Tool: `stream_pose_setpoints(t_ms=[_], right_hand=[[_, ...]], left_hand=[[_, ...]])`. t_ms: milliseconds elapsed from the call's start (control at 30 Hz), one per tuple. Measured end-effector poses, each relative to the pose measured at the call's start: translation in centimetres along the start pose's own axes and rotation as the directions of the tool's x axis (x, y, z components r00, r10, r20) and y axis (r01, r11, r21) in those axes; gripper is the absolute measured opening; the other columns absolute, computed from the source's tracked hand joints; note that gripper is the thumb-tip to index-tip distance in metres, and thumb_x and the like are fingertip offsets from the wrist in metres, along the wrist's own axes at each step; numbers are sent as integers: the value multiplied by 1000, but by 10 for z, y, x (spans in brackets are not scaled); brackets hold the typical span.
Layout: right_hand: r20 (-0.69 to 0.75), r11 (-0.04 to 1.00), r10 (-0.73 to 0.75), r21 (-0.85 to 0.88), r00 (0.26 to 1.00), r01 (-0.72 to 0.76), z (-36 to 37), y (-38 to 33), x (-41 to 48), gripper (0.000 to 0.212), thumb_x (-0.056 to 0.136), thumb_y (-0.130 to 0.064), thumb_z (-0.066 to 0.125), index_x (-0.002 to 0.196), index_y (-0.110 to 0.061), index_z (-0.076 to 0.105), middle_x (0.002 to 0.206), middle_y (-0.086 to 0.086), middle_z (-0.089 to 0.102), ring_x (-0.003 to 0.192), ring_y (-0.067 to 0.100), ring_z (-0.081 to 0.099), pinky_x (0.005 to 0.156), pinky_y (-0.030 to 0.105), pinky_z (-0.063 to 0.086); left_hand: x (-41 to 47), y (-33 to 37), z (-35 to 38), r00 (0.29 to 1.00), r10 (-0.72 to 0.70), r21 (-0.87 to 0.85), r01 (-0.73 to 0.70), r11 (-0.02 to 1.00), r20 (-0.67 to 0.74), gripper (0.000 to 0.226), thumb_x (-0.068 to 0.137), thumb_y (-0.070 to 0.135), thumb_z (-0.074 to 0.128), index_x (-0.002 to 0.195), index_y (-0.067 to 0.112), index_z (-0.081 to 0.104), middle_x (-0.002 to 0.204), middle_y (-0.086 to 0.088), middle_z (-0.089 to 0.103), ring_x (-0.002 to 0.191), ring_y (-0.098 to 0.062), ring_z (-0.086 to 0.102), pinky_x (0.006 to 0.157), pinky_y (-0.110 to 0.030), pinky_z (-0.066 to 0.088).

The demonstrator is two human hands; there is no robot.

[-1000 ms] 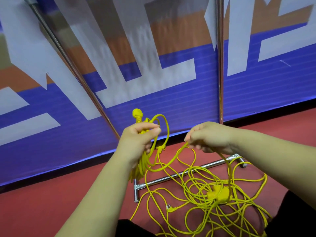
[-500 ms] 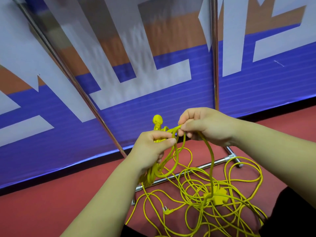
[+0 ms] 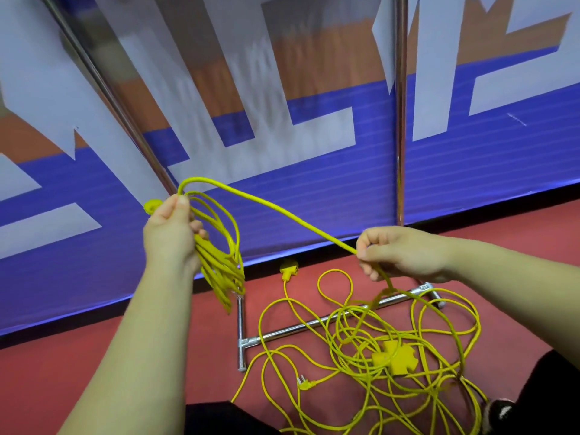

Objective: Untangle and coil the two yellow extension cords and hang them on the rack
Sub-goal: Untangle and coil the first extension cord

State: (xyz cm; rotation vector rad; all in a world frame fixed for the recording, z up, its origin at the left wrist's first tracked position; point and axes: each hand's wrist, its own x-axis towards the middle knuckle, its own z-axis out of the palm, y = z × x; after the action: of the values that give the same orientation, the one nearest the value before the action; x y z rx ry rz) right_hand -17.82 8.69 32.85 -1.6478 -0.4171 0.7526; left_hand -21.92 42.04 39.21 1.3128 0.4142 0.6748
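Your left hand (image 3: 171, 233) grips the finished loops (image 3: 218, 271) at their top, so they hang free & do not mix w/ the pile (image 3: 394, 361) on the floor (image 3: 94, 372). Your right hand (image 3: 405, 254) pinches the cord (image 3: 282, 211) stretched between, prob. to size the next loop.

Some indoor hall: red floor (image 3: 94, 356), big printed blue-and-white banner (image 3: 314, 189), chrome rack (image 3: 399, 120).

The red floor (image 3: 94, 372) in front of you carries the rack's chrome base (image 3: 314, 323). Loose loops of the yellow cords (image 3: 357, 350) sprawl over its right part, with a socket block (image 3: 395, 357) among them, a plug (image 3: 306, 383) nearer left and another yellow end (image 3: 288, 267) farther back by the wall.
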Motion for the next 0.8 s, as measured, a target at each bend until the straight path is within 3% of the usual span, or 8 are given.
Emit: stream_pose_setpoints(t_ms=[67, 167, 267, 400, 500, 667, 800], right_hand=[[-48, 999, 29, -19, 998, -30, 1, 5, 1, 12, 100, -5, 53, 89, -8, 58, 76, 10, 66, 63, 16, 59, 60, 23, 51], [-253, 999, 13, -45, 967, -25, 2, 3, 8, 16, 96, -13, 62, 80, -9, 61, 72, 13, 63, 54, 15, 52, 54, 27, 45], [-348, 995, 91, 3, 933, -96, 5, -3, 12, 21, 95, -16, 65, 75, -9, 62, 59, 6, 60, 46, 13, 47, 49, 25, 42], [-358, 951, 297, 21, 885, -310, 20, -5, 15, 15, 94, -12, 65, 82, -3, 67, 51, 2, 61, 39, 9, 48, 40, 19, 41], [-363, 916, 391, 59, 846, -398, 26, -2, 22, 11, 93, -10, 64, 95, 0, 69, 58, 8, 65, 38, 9, 52, 40, 18, 43], [-379, 895, 442, 244, 813, -373, 25, -4, 34, 11, 94, -14, 65, 97, -4, 68, 61, 7, 68, 45, 9, 61, 44, 20, 51], [-224, 851, 411, 443, 884, -283, 21, -20, 36, 12, 96, -11, 58, 85, -11, 64, 66, 4, 63, 62, 12, 61, 64, 28, 57]], left_hand=[[3, -5, -11, 999, -28, 50, 29, 998, -18, 7, 102, 18, 58, 107, 16, 62, 71, 1, 49, 43, -4, 41, 39, -17, 37], [-1, -18, -17, 999, -46, 164, 46, 985, 1, 15, 98, 15, 64, 111, 21, 67, 76, 0, 59, 45, -8, 42, 40, -19, 39], [-6, -19, -15, 997, -49, 147, 39, 988, 62, 25, 99, 11, 61, 120, 25, 66, 69, 5, 56, 45, -9, 40, 40, -21, 39], [-19, -20, -13, 978, -76, 101, 57, 993, 193, 23, 101, 9, 56, 118, 21, 66, 65, 2, 46, 44, -8, 38, 40, -21, 38], [-29, -14, -8, 949, -122, 41, 115, 992, 292, 23, 103, 9, 53, 119, 18, 66, 68, 1, 41, 44, -6, 36, 40, -20, 37], [-49, -2, -1, 883, -153, 25, 159, 987, 443, 23, 103, 11, 49, 115, 19, 68, 71, 1, 44, 43, -5, 34, 40, -18, 35], [-67, -10, 10, 836, -210, 59, 209, 976, 507, 23, 97, 11, 55, 116, 17, 68, 72, -2, 44, 43, -6, 35, 40, -18, 36]])
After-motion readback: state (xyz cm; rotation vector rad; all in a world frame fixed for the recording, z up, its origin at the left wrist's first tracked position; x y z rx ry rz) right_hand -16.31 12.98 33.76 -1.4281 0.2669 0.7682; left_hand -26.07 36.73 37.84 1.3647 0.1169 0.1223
